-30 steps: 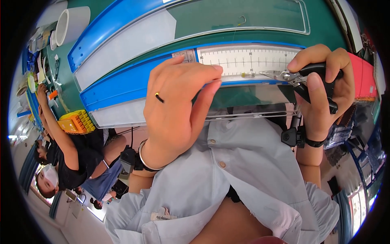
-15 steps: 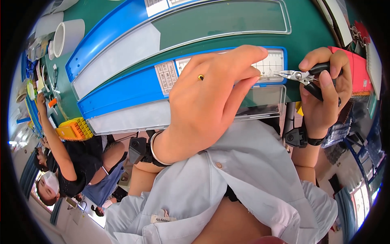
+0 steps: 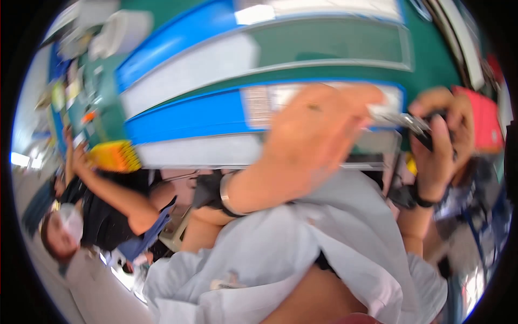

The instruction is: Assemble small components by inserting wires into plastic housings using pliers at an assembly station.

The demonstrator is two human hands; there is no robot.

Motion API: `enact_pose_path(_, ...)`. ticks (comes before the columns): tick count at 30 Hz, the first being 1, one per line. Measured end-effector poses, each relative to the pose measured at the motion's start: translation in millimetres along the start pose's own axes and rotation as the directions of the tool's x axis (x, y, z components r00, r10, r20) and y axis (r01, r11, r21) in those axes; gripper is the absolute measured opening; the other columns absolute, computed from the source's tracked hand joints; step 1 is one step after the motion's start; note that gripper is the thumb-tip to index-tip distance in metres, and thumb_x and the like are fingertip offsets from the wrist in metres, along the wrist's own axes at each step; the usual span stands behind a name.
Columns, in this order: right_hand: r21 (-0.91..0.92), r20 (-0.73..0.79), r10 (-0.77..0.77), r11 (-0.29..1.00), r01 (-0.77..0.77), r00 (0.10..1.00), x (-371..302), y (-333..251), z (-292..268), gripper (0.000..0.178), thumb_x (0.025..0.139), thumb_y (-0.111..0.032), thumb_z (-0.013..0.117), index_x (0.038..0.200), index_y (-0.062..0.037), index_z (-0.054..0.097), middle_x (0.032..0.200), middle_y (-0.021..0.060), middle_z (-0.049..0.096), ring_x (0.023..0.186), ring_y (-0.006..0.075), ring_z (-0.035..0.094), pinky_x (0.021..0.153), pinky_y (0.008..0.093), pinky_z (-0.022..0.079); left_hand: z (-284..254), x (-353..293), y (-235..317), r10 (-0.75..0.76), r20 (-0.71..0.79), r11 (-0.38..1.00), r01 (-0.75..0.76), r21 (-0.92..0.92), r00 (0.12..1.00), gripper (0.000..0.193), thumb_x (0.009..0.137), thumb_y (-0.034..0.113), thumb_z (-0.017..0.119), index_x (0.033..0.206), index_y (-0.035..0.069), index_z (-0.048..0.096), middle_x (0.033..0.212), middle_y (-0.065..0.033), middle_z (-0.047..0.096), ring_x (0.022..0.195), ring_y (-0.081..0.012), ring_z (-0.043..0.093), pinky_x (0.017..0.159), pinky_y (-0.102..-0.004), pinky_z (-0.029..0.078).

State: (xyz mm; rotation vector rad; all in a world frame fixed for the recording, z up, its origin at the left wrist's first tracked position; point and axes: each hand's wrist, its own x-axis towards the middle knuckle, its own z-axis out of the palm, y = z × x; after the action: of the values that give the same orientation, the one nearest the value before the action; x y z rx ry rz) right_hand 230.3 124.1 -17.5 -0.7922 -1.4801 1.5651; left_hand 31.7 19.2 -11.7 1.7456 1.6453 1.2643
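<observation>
The picture is smeared by motion. My left hand (image 3: 318, 137) is over the right part of a long blue case (image 3: 189, 116), its thumb and fingers pinched together. What it pinches, if anything, is too small and blurred to make out. Small pliers (image 3: 413, 123) with black handles are in my right hand (image 3: 445, 132), fingers wrapped round the handles. Their silver jaws point left and reach my left fingertips. I cannot tell whether the jaws touch anything. White printed sheets line the case under my left hand, and its clear lid (image 3: 205, 154) lies toward me.
Beyond lies another long blue case (image 3: 172, 46) with a clear lid, on the green tabletop (image 3: 345, 74). A red object (image 3: 479, 119) is to the right, a yellow holder (image 3: 114, 156) at the left edge. White rolls (image 3: 127, 32) stand far left; a co-worker's arm (image 3: 110, 191) reaches in there.
The view has shifted and blurred, so most things sit farther right and lower. The pliers' jaws are now closer to my left fingertips. My right hand still holds the pliers.
</observation>
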Motion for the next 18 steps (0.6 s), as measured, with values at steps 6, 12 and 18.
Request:
enact_pose_path(6,-0.19,-0.087,0.012,0.981,-0.028,0.996,-31.4,3.6,-43.5,0.021,0.101,-0.015,0.055,0.091,-0.0059,0.039,0.097,0.0163,0.06,0.089,0.0191,0.055,0.092,0.0336,0.044,11.6,-8.9,5.8,0.091,-0.063,0.993,-0.095,-0.068,0.994,0.048,0.076,0.007,0.075,0.121,0.003,0.061,0.093,-0.0088,0.065,0.089,-0.0267,0.064,0.081,-0.0401,0.051)
enact_pose_path(12,-0.338,0.057,-0.02,0.94,0.038,0.998,-13.0,9.3,-31.8,0.023,0.101,-0.014,0.056,0.092,-0.0074,0.036,0.101,0.0116,0.059,0.088,0.0138,0.05,0.086,0.027,0.039,-12.9,-23.3,7.9,0.155,0.016,0.972,-0.156,0.179,0.988,0.069,0.068,0.037,0.085,0.124,0.004,0.061,0.126,-0.0131,0.058,0.122,-0.0333,0.055,0.104,-0.053,0.043)
enact_pose_path(18,-0.296,0.125,-0.187,0.93,0.217,0.974,-1.3,-22.7,16.1,0.023,0.101,-0.01,0.063,0.09,-0.0012,0.044,0.087,0.0221,0.068,0.074,0.0276,0.063,0.07,0.0372,0.052,-13.6,-45.1,-4.3,0.204,0.166,0.901,-0.251,0.353,0.965,0.085,0.07,0.058,0.081,0.133,0.005,0.058,0.142,-0.0134,0.052,0.144,-0.0365,0.038,0.114,-0.0642,0.029)
